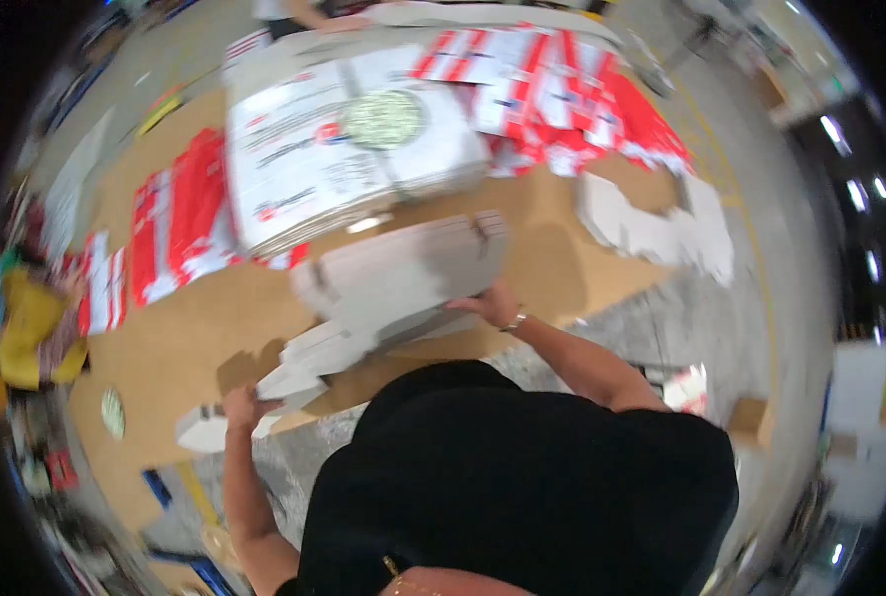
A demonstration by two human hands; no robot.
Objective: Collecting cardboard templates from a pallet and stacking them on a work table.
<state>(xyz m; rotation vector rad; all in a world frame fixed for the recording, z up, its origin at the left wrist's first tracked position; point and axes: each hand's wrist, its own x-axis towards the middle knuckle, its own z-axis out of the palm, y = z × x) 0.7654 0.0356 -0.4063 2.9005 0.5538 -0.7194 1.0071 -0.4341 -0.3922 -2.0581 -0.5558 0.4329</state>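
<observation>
A flat die-cut cardboard blank, pale grey-white with notched edges and folding flaps, lies tilted across the near edge of the table in front of my body. My left hand is closed around its narrow left end. On its near right edge, my right hand grips with the thumb and fingers; a bracelet circles that wrist. Just beyond the blank sits a strapped stack of flat white printed cardboard, with a round pale green speckled disc on top.
Red-and-white printed sheets lie left of the stack, and more printed sheets spread at the far right. A loose cardboard cutout rests on the brown table at right. Co-workers stand at the far edge and in yellow at left.
</observation>
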